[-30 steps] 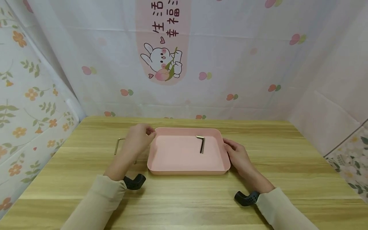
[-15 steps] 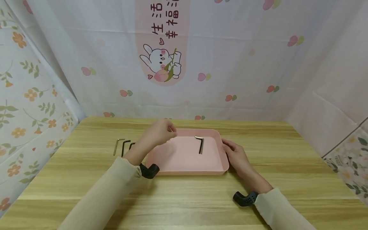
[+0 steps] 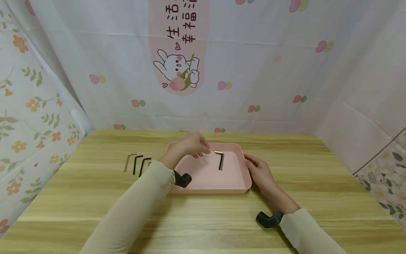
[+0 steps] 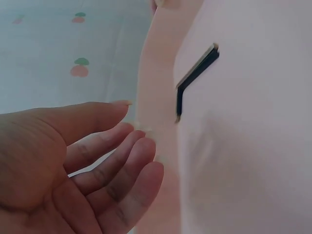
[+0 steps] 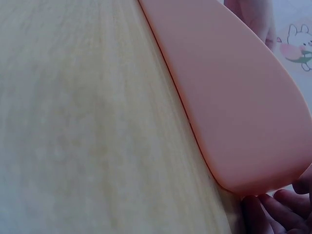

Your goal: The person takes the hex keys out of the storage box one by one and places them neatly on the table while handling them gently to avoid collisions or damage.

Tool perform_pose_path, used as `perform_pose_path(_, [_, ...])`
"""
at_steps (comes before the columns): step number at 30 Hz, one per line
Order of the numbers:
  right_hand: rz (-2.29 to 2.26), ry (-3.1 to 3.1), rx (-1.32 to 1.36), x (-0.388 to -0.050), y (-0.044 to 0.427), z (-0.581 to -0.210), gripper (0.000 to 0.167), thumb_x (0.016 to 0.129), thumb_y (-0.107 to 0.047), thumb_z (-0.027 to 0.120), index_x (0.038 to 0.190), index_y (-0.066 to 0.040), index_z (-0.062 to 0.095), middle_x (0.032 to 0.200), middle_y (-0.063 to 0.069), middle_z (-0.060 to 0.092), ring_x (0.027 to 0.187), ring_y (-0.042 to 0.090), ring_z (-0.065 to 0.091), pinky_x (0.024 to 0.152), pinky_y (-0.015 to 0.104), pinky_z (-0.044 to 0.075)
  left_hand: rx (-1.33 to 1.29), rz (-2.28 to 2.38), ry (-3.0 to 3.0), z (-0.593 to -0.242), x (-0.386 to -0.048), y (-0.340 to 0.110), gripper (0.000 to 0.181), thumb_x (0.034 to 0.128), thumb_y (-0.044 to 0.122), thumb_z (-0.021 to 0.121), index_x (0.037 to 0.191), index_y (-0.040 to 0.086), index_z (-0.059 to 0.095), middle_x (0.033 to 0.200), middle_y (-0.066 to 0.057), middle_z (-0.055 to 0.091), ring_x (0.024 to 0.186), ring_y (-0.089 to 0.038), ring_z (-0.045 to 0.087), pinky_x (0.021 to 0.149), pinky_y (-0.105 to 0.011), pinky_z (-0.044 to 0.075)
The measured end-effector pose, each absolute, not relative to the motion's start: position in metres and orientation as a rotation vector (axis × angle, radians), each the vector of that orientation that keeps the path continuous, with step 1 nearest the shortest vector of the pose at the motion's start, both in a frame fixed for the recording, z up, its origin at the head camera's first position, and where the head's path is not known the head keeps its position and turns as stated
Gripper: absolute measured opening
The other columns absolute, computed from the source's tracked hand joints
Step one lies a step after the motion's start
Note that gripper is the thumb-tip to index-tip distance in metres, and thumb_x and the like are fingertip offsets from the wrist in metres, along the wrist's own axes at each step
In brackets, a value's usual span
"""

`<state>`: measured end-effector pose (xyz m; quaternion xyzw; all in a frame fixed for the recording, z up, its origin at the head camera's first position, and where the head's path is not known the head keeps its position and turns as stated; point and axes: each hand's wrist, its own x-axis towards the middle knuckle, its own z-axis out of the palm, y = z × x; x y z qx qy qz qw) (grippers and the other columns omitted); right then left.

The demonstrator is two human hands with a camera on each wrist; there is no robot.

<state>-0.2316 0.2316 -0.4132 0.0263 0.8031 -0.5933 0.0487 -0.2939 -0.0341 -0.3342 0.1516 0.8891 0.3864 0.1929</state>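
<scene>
A shallow pink tray (image 3: 206, 191) sits on the wooden table. Inside it, near the back right, a black hex key and a brass-coloured hex key lie side by side, seen in the left wrist view as a touching pair of hex keys (image 4: 197, 68). Over the tray, just left of that pair, hovers my left hand (image 3: 193, 144); its fingers are loosely bent with nothing between them. At the tray's right side my right hand (image 3: 261, 173) holds the wall, thumb at the rim and fingers outside. The right wrist view shows its fingers (image 5: 287, 209) against the tray's end.
Left of the tray, several hex keys lie in a row on the table (image 3: 222, 222), including a brass-coloured hex key (image 3: 128, 162) and a black hex key (image 3: 135, 164). My left forearm partly covers the row. A printed curtain (image 3: 269, 70) hangs behind the table.
My left hand has moved right from the tray's left edge to above its middle, near the pair of hex keys. More of the row on the left shows. The right hand stays on the tray.
</scene>
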Motion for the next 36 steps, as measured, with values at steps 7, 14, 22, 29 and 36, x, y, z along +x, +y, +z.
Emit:
perform_pose_path(7, [-1.806, 2.459, 0.094, -0.232, 0.232, -0.415, 0.048, 0.109, -0.024, 0.042, 0.154, -0.009, 0.042, 0.157, 0.016, 0.045, 0.14, 0.029, 0.049, 0.092, 0.015, 0.051, 0.356, 1.215, 2.424, -0.348, -0.299, -0.016, 0.025, 0.0942, 0.012, 0.07, 0.115, -0.001, 0.072, 0.112, -0.022, 0.074, 0.09, -0.03, 0.074, 0.071, -0.032, 0.063])
perform_pose_path(14, [-1.816, 2.468, 0.088, -0.234, 0.231, -0.416, 0.047, 0.109, -0.024, 0.043, 0.153, -0.008, 0.044, 0.156, 0.015, 0.047, 0.139, 0.029, 0.051, 0.092, 0.016, 0.051, 0.254, 1.308, 2.33, -0.36, -0.306, -0.005, 0.016, 0.0918, 0.004, 0.07, 0.104, -0.006, 0.072, 0.072, -0.008, 0.065, 0.06, -0.014, 0.057, 0.059, -0.026, 0.054])
perform_pose_path(22, [-1.828, 2.473, 0.097, -0.233, 0.23, -0.417, 0.046, 0.109, -0.023, 0.044, 0.153, -0.008, 0.045, 0.156, 0.016, 0.047, 0.139, 0.029, 0.051, 0.092, 0.017, 0.051, 0.229, 1.256, 2.353, -0.37, -0.307, 0.006, 0.011, 0.0888, 0.004, 0.074, 0.097, -0.002, 0.069, 0.069, -0.005, 0.062, 0.06, -0.014, 0.059, 0.059, -0.026, 0.056])
perform_pose_path(29, [-1.827, 2.476, 0.096, -0.231, 0.228, -0.416, 0.047, 0.109, -0.023, 0.044, 0.153, -0.008, 0.044, 0.156, 0.016, 0.046, 0.139, 0.029, 0.05, 0.095, 0.019, 0.051, 0.209, 1.235, 2.409, -0.373, -0.304, 0.011, 0.012, 0.0844, 0.004, 0.078, 0.085, 0.003, 0.066, 0.067, -0.005, 0.06, 0.058, -0.014, 0.056, 0.058, -0.027, 0.056])
perform_pose_path(36, [-1.825, 2.473, 0.107, -0.23, 0.228, -0.415, 0.047, 0.109, -0.022, 0.043, 0.154, -0.008, 0.043, 0.156, 0.017, 0.046, 0.139, 0.03, 0.051, 0.095, 0.019, 0.051, 0.17, 1.2, 2.46, -0.372, -0.304, 0.018, 0.026, 0.0819, 0.001, 0.078, 0.066, 0.007, 0.058, 0.059, -0.003, 0.054, 0.052, -0.014, 0.05, 0.052, -0.025, 0.051])
